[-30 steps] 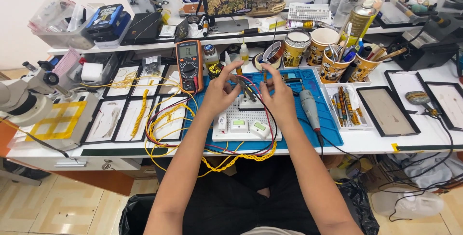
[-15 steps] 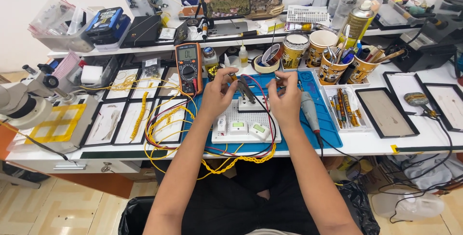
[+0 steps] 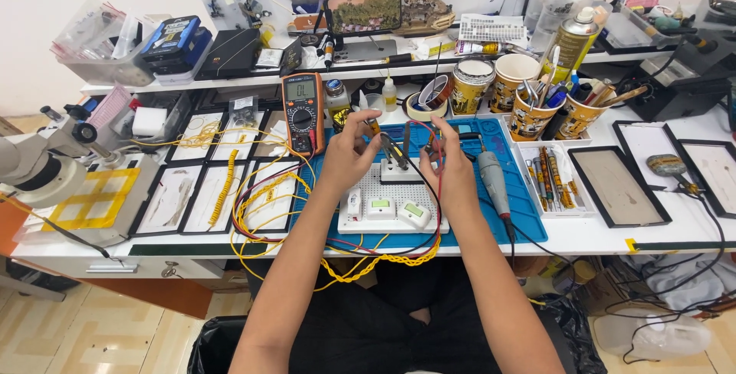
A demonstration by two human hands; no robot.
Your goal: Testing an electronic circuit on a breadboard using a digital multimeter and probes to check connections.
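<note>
left hand [image 3: 346, 158] grip pinching a black probe [image 3: 391, 151], right hand [image 3: 454, 165] grip pinching a small part [image 3: 431, 151], white breadboard [image 3: 383, 204]

blue mat [image 3: 529, 213], white breadboard [image 3: 383, 213], orange multimeter [image 3: 303, 112].

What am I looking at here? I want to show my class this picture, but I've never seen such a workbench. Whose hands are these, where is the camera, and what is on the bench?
The camera sits on the person's head and looks down, so both bare arms reach up into the picture. The left hand and right hand pinch thin test leads over a white perforated board on a blue mat. An orange multimeter stands left of the hands, with yellow wires below it. Cups of tools stand behind, and a microscope is far left.
</note>
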